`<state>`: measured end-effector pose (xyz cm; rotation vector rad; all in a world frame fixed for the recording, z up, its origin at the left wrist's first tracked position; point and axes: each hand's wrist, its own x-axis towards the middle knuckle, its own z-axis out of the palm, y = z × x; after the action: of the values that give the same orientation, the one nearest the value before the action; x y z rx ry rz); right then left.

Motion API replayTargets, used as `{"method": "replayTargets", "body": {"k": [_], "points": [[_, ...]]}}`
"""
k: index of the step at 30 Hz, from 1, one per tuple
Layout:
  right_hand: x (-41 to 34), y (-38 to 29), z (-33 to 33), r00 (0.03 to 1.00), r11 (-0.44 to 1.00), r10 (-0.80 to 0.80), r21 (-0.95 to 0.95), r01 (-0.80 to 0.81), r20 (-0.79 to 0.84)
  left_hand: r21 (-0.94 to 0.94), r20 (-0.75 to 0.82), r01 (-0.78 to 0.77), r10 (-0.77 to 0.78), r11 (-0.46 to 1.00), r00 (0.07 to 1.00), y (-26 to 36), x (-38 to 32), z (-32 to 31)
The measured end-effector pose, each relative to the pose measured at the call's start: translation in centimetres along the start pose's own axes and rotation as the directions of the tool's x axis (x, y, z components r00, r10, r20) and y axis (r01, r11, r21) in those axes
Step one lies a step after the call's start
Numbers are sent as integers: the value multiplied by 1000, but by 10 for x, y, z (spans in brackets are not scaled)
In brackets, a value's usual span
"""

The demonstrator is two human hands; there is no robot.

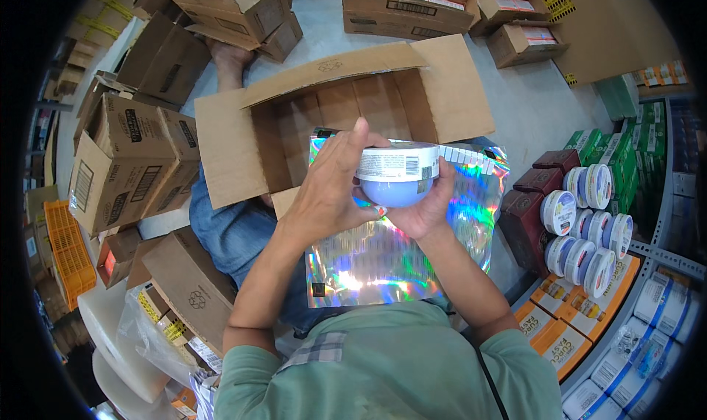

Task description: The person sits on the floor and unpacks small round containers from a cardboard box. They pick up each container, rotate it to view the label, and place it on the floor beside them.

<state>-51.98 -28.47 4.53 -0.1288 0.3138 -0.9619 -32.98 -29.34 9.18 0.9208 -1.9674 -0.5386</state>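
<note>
Both of my hands hold a round lavender plastic jar (396,192) with a wide white lid that bears a printed label and barcode. The left hand (331,185) grips it from the left, thumb below and fingers at the lid. My right hand (425,207) cups its right side and underside. A small red and white piece shows near the left thumb tip. Under the hands, a sheet of shiny holographic label stickers (375,265) lies across my lap. Just beyond it stands an open, seemingly empty cardboard box (453,88) with its flaps spread.
Several similar white-lidded jars (580,254) are stacked at right beside dark red boxes (522,227) and orange cartons (563,331). Closed cardboard cartons (132,160) stand at left, near an orange plastic crate (69,254) and bubble wrap rolls (119,337). More open boxes (409,11) line the far floor.
</note>
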Motion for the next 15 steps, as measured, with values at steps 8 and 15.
{"method": "replayTargets", "body": {"k": [8,15], "points": [[-1,-5,2,995,996,-30,-81,22,-100,-96,-54,-25,20,995,998,-4,0,4],[1,-20,10,994,894,-69,-437,97,81,129,-5,-21,21,991,1000,-9,-9,-5]]}}
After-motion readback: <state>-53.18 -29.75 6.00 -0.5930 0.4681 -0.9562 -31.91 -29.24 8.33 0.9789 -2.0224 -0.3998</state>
